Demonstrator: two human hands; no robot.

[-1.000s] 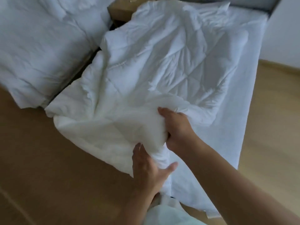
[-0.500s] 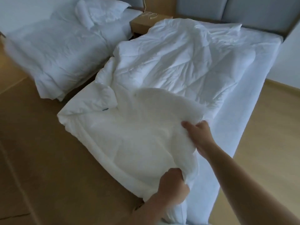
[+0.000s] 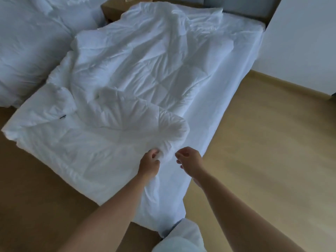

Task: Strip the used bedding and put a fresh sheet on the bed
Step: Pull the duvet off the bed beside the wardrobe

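Two hands: left [image 3: 148, 164] grips duvet [image 3: 136, 70] fold; right [image 3: 190, 160] seemingly just beside.

- Pale wooden floor [image 3: 263, 151] at right, darker brown at left.
- White wall [image 3: 300, 42] at far right.
- Second bed [image 3: 27, 51], white bedding, at left.
- Brown nightstand [image 3: 111, 8] just beside it.
- Grey headboard [image 3: 236, 4] along the top.

We see a duvet [image 3: 131, 70] of soft white cloth, matt, quilted in diamonds and heavily creased, and a sheet [image 3: 229, 82] of smoother white cloth. The floor [image 3: 263, 157] looks like pale wood with a faint sheen, and the headboard [image 3: 240, 5] like grey matt fabric.
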